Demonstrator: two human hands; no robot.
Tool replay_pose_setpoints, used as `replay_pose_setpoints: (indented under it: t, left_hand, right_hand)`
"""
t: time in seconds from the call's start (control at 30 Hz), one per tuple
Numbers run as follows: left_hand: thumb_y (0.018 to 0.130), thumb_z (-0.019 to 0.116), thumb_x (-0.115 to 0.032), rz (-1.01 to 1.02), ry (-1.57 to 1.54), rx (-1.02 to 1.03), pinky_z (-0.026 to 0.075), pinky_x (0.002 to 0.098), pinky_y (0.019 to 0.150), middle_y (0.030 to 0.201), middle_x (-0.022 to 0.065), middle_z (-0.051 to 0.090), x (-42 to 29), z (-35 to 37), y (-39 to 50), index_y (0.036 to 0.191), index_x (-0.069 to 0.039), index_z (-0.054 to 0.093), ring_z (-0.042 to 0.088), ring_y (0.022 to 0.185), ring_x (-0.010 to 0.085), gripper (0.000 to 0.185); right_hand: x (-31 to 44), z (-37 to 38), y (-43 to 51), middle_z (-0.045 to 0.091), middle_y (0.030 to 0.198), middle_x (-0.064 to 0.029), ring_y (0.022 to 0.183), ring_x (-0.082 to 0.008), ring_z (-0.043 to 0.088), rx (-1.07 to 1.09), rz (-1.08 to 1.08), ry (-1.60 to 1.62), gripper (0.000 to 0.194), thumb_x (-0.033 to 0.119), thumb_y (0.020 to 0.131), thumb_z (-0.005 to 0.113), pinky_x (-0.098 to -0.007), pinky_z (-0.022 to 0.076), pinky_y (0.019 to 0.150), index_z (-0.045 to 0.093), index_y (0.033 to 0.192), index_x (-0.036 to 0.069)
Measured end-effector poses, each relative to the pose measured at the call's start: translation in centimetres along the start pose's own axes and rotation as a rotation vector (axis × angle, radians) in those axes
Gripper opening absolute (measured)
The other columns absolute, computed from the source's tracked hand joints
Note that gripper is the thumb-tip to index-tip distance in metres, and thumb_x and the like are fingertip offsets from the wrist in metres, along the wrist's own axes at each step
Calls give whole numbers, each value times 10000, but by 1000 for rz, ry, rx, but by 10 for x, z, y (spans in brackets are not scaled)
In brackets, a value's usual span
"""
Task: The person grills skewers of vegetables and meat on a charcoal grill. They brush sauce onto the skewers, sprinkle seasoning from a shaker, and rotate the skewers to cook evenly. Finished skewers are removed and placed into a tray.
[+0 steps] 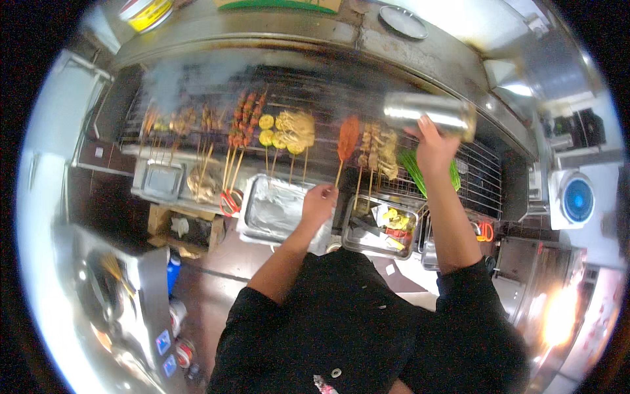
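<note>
My right hand (435,145) grips a shiny metal shaker canister (425,112), held tipped on its side above the right part of the grill (480,170). With its fingers closed, my left hand (320,199) holds the lower end of a wooden skewer bearing a flat red-orange piece (349,138). Right of that piece lie skewers of pale folded food (384,150) and a bundle of green stalks (413,170), partly behind my right arm. To its left are skewers of enoki mushrooms (298,128), yellow-green slices (266,138) and red chunks (246,118). More skewers stand farther left under smoke.
Along the grill's near edge are a steel tray with white residue (275,207), a tray of packets and tools (379,231), red-handled scissors (230,203) and a small tray (162,181). A round plate (403,22) lies on the back ledge. At right, flames (558,315) glow brightly.
</note>
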State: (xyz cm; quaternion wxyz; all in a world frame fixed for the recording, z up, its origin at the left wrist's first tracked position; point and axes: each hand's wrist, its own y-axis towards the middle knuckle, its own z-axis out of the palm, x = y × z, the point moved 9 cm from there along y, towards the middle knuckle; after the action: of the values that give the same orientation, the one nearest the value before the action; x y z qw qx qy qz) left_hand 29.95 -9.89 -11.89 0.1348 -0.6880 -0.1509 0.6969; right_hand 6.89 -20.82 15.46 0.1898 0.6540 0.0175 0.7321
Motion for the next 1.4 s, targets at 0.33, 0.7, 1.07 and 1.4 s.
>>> replay_pose_setpoints:
  t: [0.33,0.7,1.07,1.4]
  left_hand:
    - [1001,589,-133,-186,-655,41,260,224,440,703,-21,480,12,20,-20,1071,44,634,366,525,58,196]
    - [1005,592,-239,-319,-858,-40,321,250,454,643,-34,443,51,20,-10,1063,-14,647,411,524,91,238]
    - [984,625,-345,-400,-647,-3,427,276,621,807,-29,520,64,13,-38,1190,-58,624,489,676,109,353]
    - [918,699,-389,-192,93,310,480,260,607,837,18,667,17,69,-43,1068,-24,689,612,711,136,394]
  right_hand:
    - [9,16,44,661,1112,-218,957,-280,706,106,156,253,401,38,850,760,-416,662,729,562,1155,-132]
    - [-2,13,20,632,1153,-165,973,-258,687,105,210,206,447,-26,860,716,-398,666,704,513,1257,-49]
    - [30,-45,54,659,1030,-109,847,-204,681,-2,217,256,269,17,892,685,-438,661,712,589,1136,-44]
    - [28,-126,47,651,1154,-134,1006,-263,679,-97,116,236,457,372,959,606,-387,653,731,543,1261,34]
